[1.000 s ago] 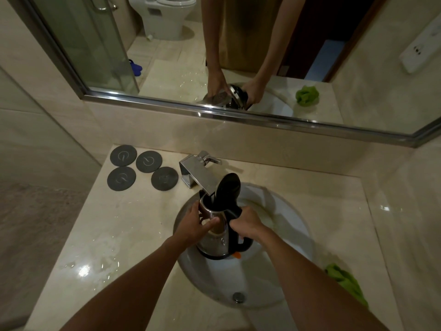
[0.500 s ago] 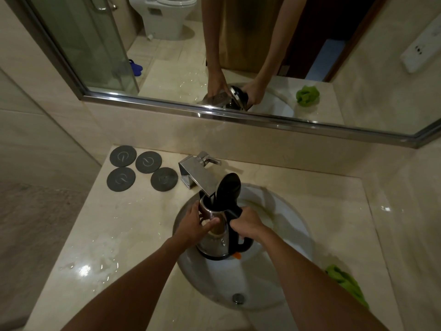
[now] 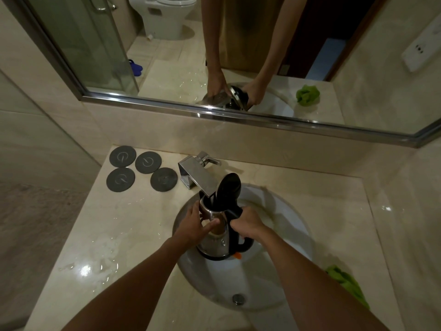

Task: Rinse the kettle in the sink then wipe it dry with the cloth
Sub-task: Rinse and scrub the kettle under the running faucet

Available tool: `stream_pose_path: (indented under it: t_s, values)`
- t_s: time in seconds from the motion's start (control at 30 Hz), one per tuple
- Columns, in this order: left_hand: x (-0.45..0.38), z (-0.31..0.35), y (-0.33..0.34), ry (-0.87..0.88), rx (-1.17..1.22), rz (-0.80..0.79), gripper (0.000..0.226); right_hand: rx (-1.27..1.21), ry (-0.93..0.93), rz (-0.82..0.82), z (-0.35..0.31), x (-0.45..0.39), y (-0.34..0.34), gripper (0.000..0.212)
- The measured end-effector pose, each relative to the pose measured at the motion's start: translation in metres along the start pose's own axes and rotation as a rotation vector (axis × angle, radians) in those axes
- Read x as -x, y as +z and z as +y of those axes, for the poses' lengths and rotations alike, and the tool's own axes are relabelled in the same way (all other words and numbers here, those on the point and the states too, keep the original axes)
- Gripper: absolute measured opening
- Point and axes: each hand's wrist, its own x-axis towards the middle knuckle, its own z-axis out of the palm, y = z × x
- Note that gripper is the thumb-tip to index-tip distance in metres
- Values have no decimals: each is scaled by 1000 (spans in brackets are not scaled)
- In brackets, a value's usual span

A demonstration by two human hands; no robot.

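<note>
Left hand (image 3: 193, 225) wrapped around steel body, right hand (image 3: 247, 224) gripping black handle of kettle (image 3: 218, 237), lid open, mouth under tap (image 3: 198, 174) over sink (image 3: 286, 271). Rinsing stage, apparently; next, reaching green cloth (image 3: 346, 281) on tabletop (image 3: 124, 230).

Beige marble-look counter (image 3: 133, 225) with a wet patch catching the light, tiled walls in the same tone. Big metal-framed mirror (image 3: 262, 118) above reflects a toilet (image 3: 167, 13), glass shower door (image 3: 78, 44) and tiled floor. Four dark round coasters (image 3: 143, 168) sit back left.
</note>
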Motion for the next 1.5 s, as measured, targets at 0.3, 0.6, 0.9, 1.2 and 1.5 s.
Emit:
stream_pose_path:
  t_s: [0.3,0.6,0.9,1.2,1.5]
  values:
    - [2,4,0,5,70,11,95,11,-16,10,1,-2,1,9]
    - [2,7,-3,-19,96,20,97,-7,-19,21,3,-4,2,8]
    - [5,12,-4,-12,71,44,93,-3,-27,17,4,-5,1,7]
    - [8,13,-4,-15,89,39,92,4,-26,30,5,-6,2,8]
    - [9,12,-3,-15,103,38,95,11,-43,20,7,-7,1,4]
